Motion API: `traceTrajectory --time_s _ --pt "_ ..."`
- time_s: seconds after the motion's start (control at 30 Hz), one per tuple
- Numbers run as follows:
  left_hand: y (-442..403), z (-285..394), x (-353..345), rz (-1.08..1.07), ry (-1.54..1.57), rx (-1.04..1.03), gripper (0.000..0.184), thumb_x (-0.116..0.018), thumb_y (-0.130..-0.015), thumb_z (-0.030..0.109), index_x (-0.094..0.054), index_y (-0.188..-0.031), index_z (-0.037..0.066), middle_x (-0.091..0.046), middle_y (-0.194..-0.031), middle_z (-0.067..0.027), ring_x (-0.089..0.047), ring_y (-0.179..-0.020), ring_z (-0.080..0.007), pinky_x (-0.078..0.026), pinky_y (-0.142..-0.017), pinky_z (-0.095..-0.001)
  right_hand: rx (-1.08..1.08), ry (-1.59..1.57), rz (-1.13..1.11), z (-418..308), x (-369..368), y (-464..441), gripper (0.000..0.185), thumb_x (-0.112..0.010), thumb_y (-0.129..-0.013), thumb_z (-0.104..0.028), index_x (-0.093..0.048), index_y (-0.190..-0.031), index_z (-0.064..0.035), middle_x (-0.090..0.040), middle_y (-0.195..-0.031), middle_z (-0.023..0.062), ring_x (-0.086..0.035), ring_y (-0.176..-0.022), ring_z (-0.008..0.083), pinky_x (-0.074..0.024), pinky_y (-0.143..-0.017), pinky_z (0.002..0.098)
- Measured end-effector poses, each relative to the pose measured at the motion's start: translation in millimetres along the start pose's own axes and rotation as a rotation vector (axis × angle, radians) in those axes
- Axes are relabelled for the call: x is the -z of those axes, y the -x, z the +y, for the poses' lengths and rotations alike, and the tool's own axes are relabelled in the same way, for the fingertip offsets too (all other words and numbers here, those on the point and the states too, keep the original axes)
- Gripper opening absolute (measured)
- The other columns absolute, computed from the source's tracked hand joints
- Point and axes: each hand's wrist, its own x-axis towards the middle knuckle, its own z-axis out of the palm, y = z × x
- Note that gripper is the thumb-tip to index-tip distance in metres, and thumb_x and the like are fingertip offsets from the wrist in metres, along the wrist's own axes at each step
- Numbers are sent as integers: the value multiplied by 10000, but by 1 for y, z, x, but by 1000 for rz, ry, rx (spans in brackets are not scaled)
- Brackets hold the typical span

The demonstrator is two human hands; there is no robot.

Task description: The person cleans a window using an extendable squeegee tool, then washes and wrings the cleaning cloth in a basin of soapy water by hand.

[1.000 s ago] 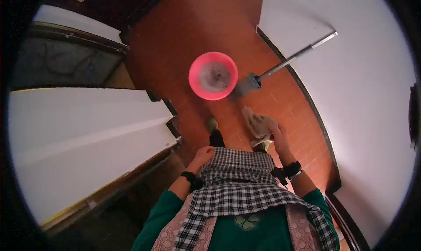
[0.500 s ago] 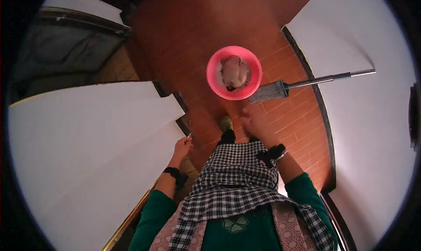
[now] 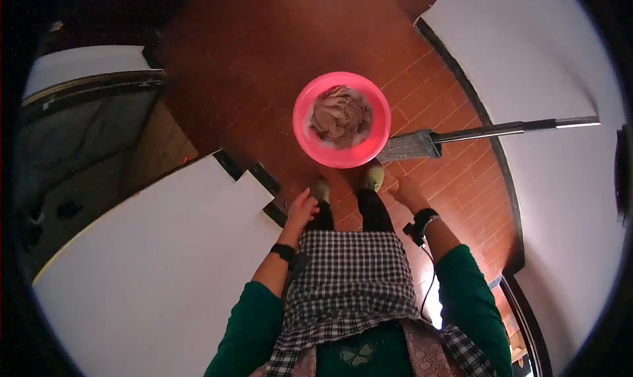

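A crumpled brownish cloth (image 3: 339, 116) lies in soapy water inside a pink basin (image 3: 308, 143) on the tiled floor. Beside the basin's lower right rim rests a flat grey mop head (image 3: 403, 146), its metal pole (image 3: 514, 128) reaching right toward the white wall. My left hand (image 3: 303, 209) is below and left of the basin, fingers apart and holding nothing. My right hand (image 3: 407, 194) hangs below the mop head, nearest to it, with blurred fingers whose shape is hard to make out.
My shoes (image 3: 374, 177) stand on the red-brown tiles (image 3: 455, 192) just below the basin. A white stepped wall (image 3: 178, 258) with dark edging is on the left. Another white wall (image 3: 554, 199) curves along the right, with dark skirting.
The cloth has left my right hand and now lies spread in the basin. My left hand has moved up toward the basin. Both shoes are now close below it.
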Motion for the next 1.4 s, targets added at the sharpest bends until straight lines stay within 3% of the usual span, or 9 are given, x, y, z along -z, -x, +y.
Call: traceTrajectory --time_s 0.27,0.53,0.63,0.9,1.07,1.17,1.23,1.3,1.4 --pt "-147 56 -27 11 39 158 636 -476 -868 552 -365 -1368 175 -531 -1095 -74 -561 -966 -208 -483 -700 -363 -96 191 -20 49 -45 -176 792 -724 -667 -451 -427 -1270 -32 -491 -1225 236 -482 -1121 396 -422 -911 456" --pt "-266 8 7 -40 284 323 732 -456 -851 603 -244 -1403 172 -393 -1328 -142 -433 -1194 -320 -363 -922 -546 -106 22 193 62 -150 -333 852 -691 -677 -469 -320 -1377 -155 -497 -1224 252 -508 -1115 376 -425 -920 459" --pt "-281 13 16 -66 310 333 683 -450 -852 609 -307 -1364 181 -443 -1279 -141 -473 -1145 -310 -399 -899 -525 -130 141 448 49 -210 -360 818 -657 -716 -454 -277 -1400 -216 -534 -1183 246 -530 -1084 368 -430 -916 447" --pt "-329 22 6 -233 578 240 628 -437 -863 591 -312 -1376 252 -406 -1325 -98 -413 -1193 -285 -332 -972 -555 158 -769 -30 -40 -225 -268 326 -508 -830 -287 -618 -1017 -43 -603 -996 136 -575 -888 309 -471 -794 350" --pt "-313 36 -13 -795 1897 832 523 -369 -942 435 -349 -1361 123 -389 -1354 -91 -389 -1233 -257 -363 -1006 -428 351 -652 41 -90 -175 -197 276 -613 -789 -302 -606 -895 -48 -578 -856 81 -567 -778 279 -487 -650 345" --pt "-334 2 -20 -707 1442 537 487 -361 -954 401 -369 -1343 108 -421 -1327 -89 -421 -1205 -247 -376 -995 -401 455 83 446 -68 -201 -226 229 -616 -780 -292 -592 -841 -73 -571 -820 73 -582 -740 285 -489 -586 366" --pt "-351 -28 -24 -591 977 248 452 -352 -966 367 -389 -1324 93 -452 -1301 -86 -454 -1177 -237 -390 -984 -375 -126 -148 191 -49 -205 -262 305 -519 -821 -395 -623 -857 -110 -650 -840 143 -632 -786 306 -508 -613 435" --pt "-306 20 -61 -197 610 186 440 -365 -967 361 -403 -1307 83 -500 -1248 -81 -506 -1115 -242 -431 -941 -375 -286 -214 294 -41 -187 -286 142 -579 -756 -248 -603 -849 -144 -591 -845 87 -632 -743 308 -511 -592 406" --pt "-262 69 -67 -266 307 -48 419 -430 -946 308 -417 -1293 74 -506 -1236 -71 -507 -1118 -236 -452 -917 -391 -110 115 131 29 -218 -324 240 -545 -791 -315 -596 -949 -141 -594 -922 123 -622 -789 374 -507 -642 464"
